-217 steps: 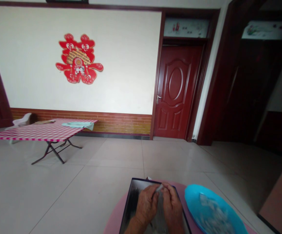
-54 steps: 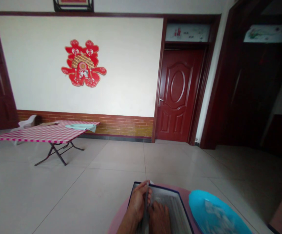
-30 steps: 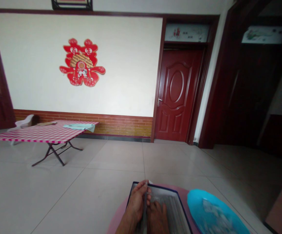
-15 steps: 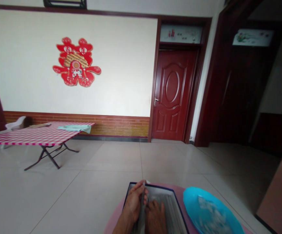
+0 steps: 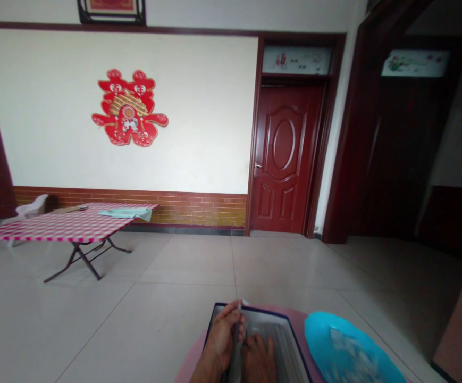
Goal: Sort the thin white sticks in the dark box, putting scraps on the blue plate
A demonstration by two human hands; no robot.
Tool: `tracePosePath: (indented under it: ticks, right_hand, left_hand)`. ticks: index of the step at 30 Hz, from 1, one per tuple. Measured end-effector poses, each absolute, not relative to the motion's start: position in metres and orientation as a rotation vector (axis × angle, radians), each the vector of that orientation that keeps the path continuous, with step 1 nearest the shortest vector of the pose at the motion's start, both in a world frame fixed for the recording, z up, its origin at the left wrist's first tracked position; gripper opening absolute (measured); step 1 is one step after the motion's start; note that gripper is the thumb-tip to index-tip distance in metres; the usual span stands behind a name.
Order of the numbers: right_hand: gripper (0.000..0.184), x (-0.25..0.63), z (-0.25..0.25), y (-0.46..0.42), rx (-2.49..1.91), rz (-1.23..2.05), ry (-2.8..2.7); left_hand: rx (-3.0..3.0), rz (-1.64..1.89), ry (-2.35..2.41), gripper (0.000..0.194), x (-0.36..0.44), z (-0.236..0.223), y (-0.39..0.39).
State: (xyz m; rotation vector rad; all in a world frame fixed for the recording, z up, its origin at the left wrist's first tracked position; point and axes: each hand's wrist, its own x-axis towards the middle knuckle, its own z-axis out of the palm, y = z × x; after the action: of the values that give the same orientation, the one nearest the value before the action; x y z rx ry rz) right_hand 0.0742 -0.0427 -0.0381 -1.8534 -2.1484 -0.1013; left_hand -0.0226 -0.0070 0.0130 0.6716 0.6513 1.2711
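Note:
A shallow tray point(image 5: 268, 313) with a dark blue rim and pale inside lies low in front of me. Thin grey strips point(image 5: 288, 351) fill its right part, side by side. My left hand point(image 5: 221, 335) is closed over the tray's left part, pinching a thin grey strip point(image 5: 238, 319) between thumb and fingers. Close beside it, my right hand point(image 5: 258, 355) rests on the strips with its fingers partly spread. The lower ends of the strips and both wrists run out of the picture.
A pink round surface point(image 5: 194, 356) carries the tray. At the right sits a blue plastic basin point(image 5: 320, 330) with blurred clear pieces inside. Farther off stand a folding table point(image 5: 71, 226) with a checked cover, a white chair point(image 5: 33, 206) and a red door point(image 5: 280, 159).
The whole view has shifted slightly, with the scene a little lower and to the right. My left hand keeps its hold on the strip; my right hand stays beside it over the tray.

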Motion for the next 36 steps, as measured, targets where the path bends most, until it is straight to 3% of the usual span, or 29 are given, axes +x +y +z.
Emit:
tracePosePath:
  ticks: [19,36]
  right_hand:
    - [0.034,0.061,-0.048,-0.046,-1.737,-0.005,-1.983]
    - [0.019,0.124,0.058,-0.086,-1.645,-0.039,-2.048]
  left_hand:
    - [0.691,1.231,0.776,0.053,-0.03,0.011,-0.007]
    - [0.704,1.204,0.762,0.037,-0.033,0.016,-0.006]
